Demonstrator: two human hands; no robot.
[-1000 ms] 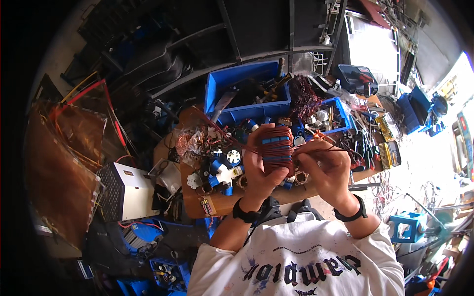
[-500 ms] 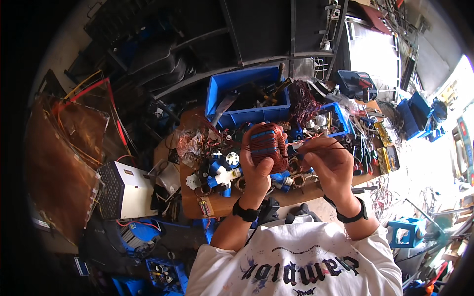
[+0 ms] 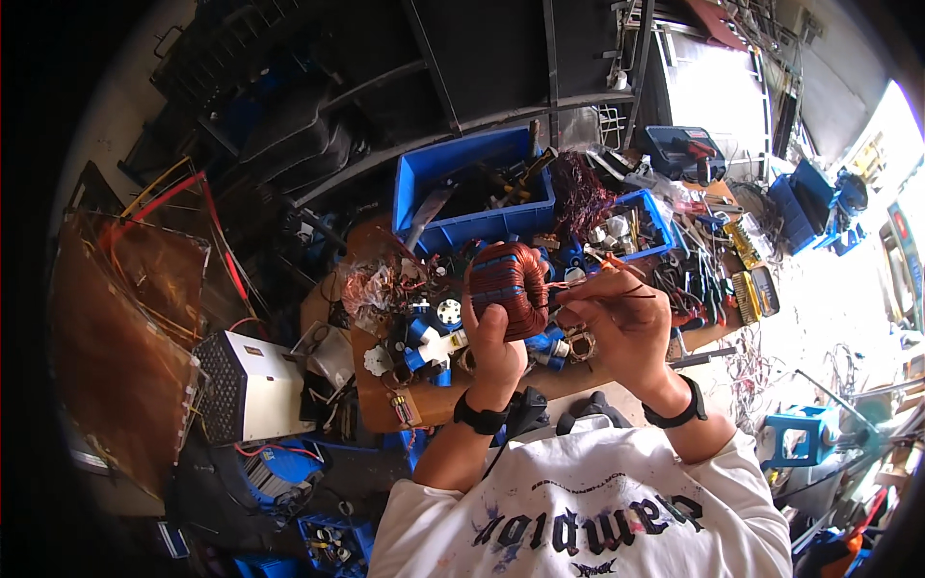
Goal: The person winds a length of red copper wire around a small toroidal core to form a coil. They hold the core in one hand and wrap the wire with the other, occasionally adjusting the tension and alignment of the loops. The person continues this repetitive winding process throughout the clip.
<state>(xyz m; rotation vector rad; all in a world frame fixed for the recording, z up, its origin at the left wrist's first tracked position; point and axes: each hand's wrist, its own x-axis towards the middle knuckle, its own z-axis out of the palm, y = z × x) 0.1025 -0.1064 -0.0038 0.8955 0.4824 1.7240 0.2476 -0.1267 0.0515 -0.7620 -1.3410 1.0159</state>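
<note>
Head view: left hand is gripping a copper coil just above the wooden bench, while right hand is pinching its loose wire beside it.

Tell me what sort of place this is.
Most likely a cluttered electrical repair or salvage workshop: a copper-wound coil in the left hand, blue parts bins full of tools and wire, and loose components over the wooden bench.
</note>
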